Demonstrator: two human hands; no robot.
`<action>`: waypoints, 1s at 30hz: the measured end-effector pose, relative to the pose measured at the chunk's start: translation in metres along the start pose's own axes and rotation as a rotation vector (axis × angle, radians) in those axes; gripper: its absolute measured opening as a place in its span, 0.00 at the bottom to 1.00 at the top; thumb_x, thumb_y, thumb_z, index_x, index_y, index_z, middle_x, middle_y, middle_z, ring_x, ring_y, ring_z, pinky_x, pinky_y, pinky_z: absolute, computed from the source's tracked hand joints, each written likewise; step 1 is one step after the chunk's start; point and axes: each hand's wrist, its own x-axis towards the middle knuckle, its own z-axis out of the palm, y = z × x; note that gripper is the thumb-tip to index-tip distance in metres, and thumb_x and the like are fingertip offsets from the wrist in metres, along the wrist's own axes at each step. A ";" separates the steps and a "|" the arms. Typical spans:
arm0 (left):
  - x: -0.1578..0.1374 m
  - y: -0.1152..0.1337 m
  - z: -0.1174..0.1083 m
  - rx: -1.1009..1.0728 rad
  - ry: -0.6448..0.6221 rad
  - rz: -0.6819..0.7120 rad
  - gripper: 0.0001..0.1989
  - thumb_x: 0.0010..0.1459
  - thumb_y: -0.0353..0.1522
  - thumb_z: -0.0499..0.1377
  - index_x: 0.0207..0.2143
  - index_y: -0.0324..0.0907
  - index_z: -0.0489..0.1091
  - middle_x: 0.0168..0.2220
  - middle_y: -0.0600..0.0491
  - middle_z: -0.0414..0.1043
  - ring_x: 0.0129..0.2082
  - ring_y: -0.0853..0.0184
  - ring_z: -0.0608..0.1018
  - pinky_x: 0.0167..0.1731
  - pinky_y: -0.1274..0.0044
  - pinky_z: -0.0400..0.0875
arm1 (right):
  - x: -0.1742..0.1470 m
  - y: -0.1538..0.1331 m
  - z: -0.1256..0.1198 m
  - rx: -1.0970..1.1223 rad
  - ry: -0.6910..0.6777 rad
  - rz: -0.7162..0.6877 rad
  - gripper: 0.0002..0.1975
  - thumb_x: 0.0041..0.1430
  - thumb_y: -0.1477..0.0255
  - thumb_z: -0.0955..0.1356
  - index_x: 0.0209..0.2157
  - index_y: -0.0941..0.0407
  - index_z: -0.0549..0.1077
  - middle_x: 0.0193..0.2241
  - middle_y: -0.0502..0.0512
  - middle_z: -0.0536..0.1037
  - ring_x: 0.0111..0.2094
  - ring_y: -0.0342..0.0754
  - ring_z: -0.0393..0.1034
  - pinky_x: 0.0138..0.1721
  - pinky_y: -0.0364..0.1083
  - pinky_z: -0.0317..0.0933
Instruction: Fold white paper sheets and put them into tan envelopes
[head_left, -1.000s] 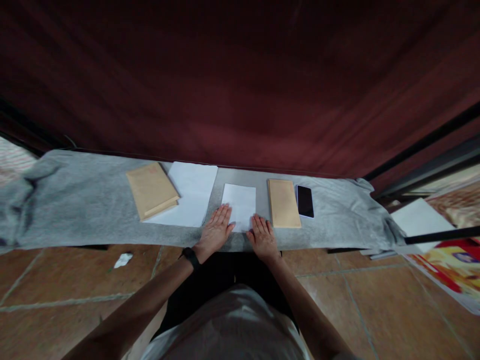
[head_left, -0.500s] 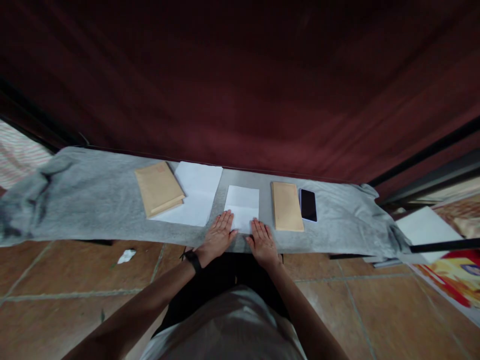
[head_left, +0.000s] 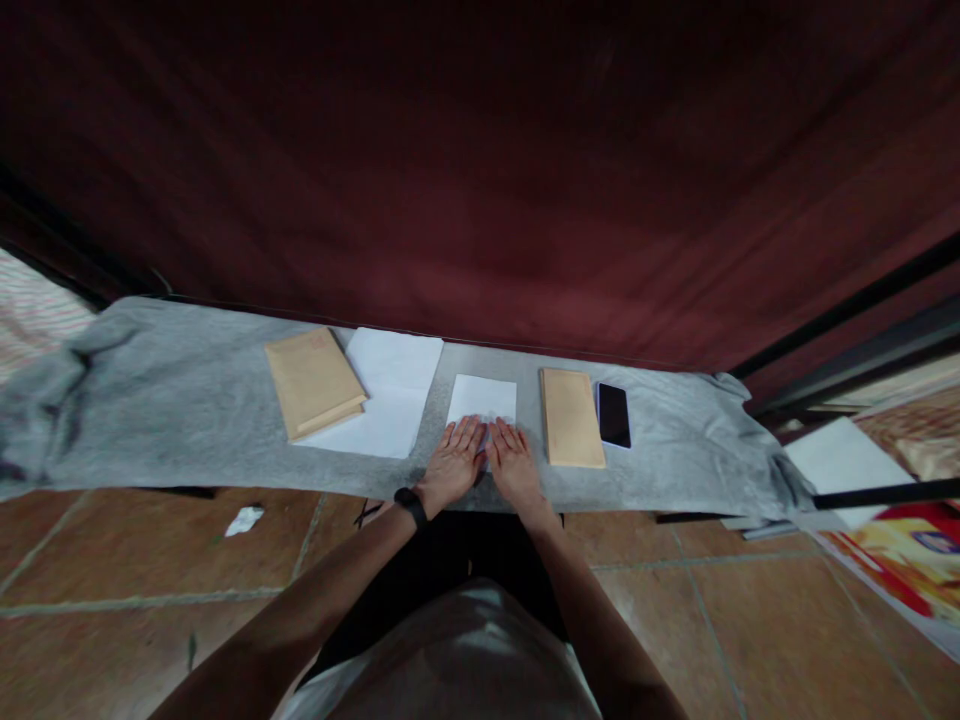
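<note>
In front of me a small folded sheet of white paper (head_left: pixel 484 394) lies flat on the grey cloth. My left hand (head_left: pixel 454 462) rests on its lower left part, fingers stretched forward. Beside it, thumbs close together, my right hand (head_left: pixel 513 462) lies flat on the lower right part, fingers extended. Both palms face down and cover the near half of the paper. Larger white sheets (head_left: pixel 394 385) lie to the left, partly under a stack of brown envelopes (head_left: pixel 315 380). To the right is another stack of brown envelopes (head_left: pixel 571 418).
A dark-screened phone (head_left: pixel 614 415) lies right of the right-hand envelopes. Grey cloth (head_left: pixel 187 400) covers the narrow bench, with a dark red curtain (head_left: pixel 480 200) behind it. Crumpled white paper (head_left: pixel 244 520) is on the tiled floor. A black bar (head_left: pixel 885 494) crosses at the right.
Both hands have moved inward and slightly forward on the folded paper, from its lower corners to its middle, where they now lie nearly together. The view has shifted slightly.
</note>
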 end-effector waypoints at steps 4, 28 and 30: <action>0.003 -0.007 -0.001 -0.010 -0.042 -0.026 0.28 0.69 0.36 0.43 0.68 0.34 0.54 0.70 0.41 0.52 0.71 0.58 0.54 0.69 0.62 0.48 | 0.007 -0.001 0.012 -0.040 0.024 -0.007 0.24 0.73 0.66 0.57 0.66 0.59 0.61 0.66 0.65 0.61 0.67 0.57 0.54 0.64 0.62 0.49; -0.014 -0.020 -0.019 0.017 -0.087 0.091 0.25 0.70 0.38 0.48 0.66 0.44 0.60 0.69 0.49 0.55 0.70 0.58 0.57 0.68 0.62 0.49 | -0.015 0.018 0.023 -0.037 0.190 0.029 0.29 0.73 0.61 0.54 0.68 0.62 0.56 0.64 0.70 0.64 0.64 0.62 0.58 0.62 0.65 0.51; -0.015 -0.021 -0.020 0.012 -0.088 0.097 0.25 0.69 0.38 0.49 0.66 0.45 0.60 0.69 0.49 0.55 0.70 0.58 0.57 0.67 0.62 0.49 | -0.016 0.018 0.023 -0.058 0.175 0.026 0.29 0.73 0.62 0.54 0.68 0.63 0.56 0.64 0.70 0.64 0.64 0.63 0.58 0.62 0.65 0.51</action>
